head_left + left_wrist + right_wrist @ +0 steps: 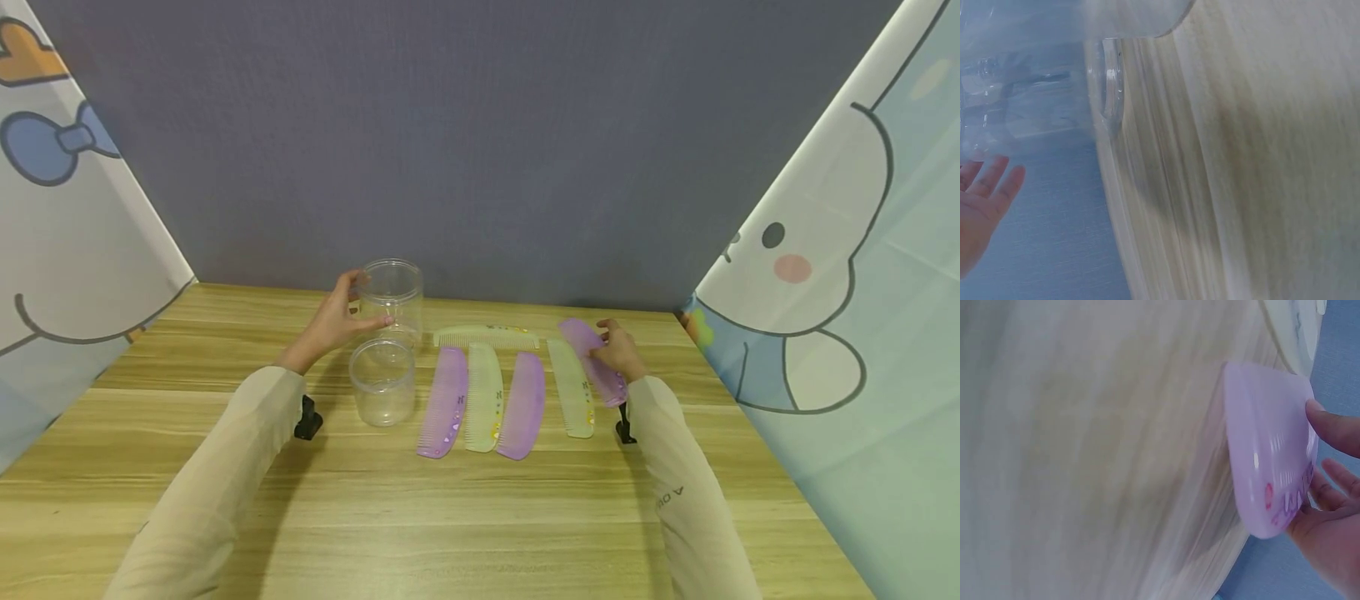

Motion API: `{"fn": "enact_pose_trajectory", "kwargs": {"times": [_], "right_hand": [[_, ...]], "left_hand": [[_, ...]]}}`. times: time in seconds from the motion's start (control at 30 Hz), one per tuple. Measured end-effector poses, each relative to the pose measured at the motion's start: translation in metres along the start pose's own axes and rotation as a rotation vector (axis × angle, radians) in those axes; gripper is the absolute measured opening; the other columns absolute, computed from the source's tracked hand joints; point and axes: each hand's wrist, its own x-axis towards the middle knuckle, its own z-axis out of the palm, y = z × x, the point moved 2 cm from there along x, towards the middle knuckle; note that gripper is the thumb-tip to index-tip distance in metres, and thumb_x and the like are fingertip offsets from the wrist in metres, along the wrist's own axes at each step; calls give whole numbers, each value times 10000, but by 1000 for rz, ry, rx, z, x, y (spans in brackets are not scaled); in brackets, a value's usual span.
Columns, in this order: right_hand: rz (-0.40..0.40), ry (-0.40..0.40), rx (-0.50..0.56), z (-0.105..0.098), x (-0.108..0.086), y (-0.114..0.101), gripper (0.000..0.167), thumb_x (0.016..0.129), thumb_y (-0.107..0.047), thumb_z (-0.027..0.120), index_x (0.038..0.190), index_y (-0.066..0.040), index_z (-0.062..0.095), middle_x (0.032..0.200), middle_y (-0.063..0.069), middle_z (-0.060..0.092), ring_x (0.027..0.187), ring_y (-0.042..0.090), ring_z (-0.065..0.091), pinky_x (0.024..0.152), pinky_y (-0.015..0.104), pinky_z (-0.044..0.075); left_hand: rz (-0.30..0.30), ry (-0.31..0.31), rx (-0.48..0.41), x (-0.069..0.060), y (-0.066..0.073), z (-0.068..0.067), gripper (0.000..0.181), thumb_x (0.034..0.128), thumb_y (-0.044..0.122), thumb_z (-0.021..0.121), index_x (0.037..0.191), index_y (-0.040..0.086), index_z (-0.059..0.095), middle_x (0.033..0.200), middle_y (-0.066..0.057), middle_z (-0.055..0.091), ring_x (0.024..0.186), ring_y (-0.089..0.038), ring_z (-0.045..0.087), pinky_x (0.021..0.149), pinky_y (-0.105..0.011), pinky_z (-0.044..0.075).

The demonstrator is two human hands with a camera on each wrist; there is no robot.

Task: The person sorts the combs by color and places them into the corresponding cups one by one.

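Observation:
My left hand [330, 327] is beside the rear clear jar [392, 292], thumb at its near side and fingers at its far left. In the left wrist view the fingers of that hand [985, 200] are spread and nearly straight next to the clear jar [1035, 94]; contact is unclear. A second clear jar [382, 383] stands in front. At the right end of the combs, my right hand [618, 352] pinches a purple comb [583, 346]. The right wrist view shows this comb [1269, 450] tilted, between thumb and fingers of the hand [1335, 519].
Between the jars and the right hand lie a purple comb [444, 400], a green comb [483, 396], another purple comb [522, 404] and a slanted green comb [572, 387]. A green comb [487, 336] lies crosswise behind them. A grey wall [480, 167] bounds the wooden table [465, 525].

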Motion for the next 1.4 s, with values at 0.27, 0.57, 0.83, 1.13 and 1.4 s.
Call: {"fn": "enact_pose_trajectory", "kwargs": {"times": [0.27,0.57,0.83,1.13,1.4], "right_hand": [[45,8,39,-1,3,0,562,802,15,559,1317,80,345,1187,332,485,1067,431,495,893,490,466],[101,16,125,-4,2,-3,524,830,39,510,1328,56,350,1191,297,474,1064,387,466,864,420,453],[60,81,127,-8,5,-6,490,799,67,505,1279,90,409,1128,306,518,926,334,532,690,254,449],[24,105,184,-16,4,-18,473,809,73,484,1276,104,417,1128,283,510,751,162,512,607,146,410],[-19,113,206,-21,6,-29,447,813,75,486,1255,115,435,1128,273,494,901,262,499,672,182,420]], "left_hand": [[18,-1,-62,1,-1,1,1003,737,288,764,1444,48,93,1449,-197,265,1271,-469,326,1018,-543,372],[-8,-4,-108,1,-4,2,1015,727,303,770,1464,126,95,1467,-139,260,1288,-421,327,1012,-531,387],[2,-5,-136,0,-6,4,1000,738,278,765,1464,127,95,1473,-142,249,1295,-421,315,1015,-547,374],[17,7,-154,-1,-5,4,995,735,215,771,1462,121,99,1466,-159,253,1282,-433,329,1001,-568,376],[25,9,-137,-2,-4,3,987,739,230,768,1462,123,105,1465,-162,253,1274,-436,341,1001,-558,382]]}}
